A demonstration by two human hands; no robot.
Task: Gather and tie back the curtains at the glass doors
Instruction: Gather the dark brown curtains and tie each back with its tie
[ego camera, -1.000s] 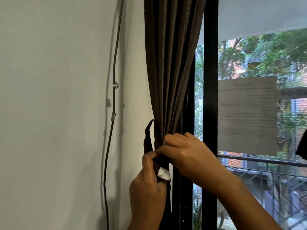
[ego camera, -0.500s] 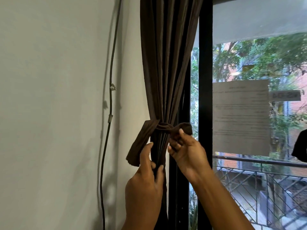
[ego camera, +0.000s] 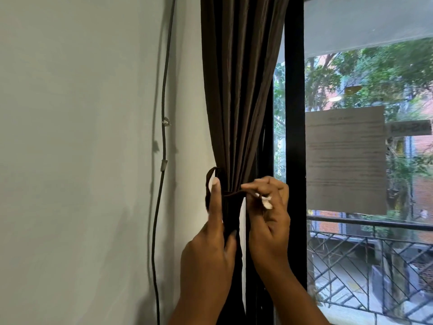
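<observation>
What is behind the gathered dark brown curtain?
Behind the gathered dark brown curtain the pale wall shows left and the black door frame right; directly behind is hidden.

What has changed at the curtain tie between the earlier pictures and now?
The tie band, loose half a second ago, is now drawn tight across the curtain. The right hand has taken its end, with the white tag. The left hand now presses its loop. The curtain stays gathered.

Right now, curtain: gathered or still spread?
Gathered. The brown curtain narrows to a tight bunch where the tie-back strap crosses it, between the left hand and right hand. Whether it's knotted: cannot tell.
</observation>
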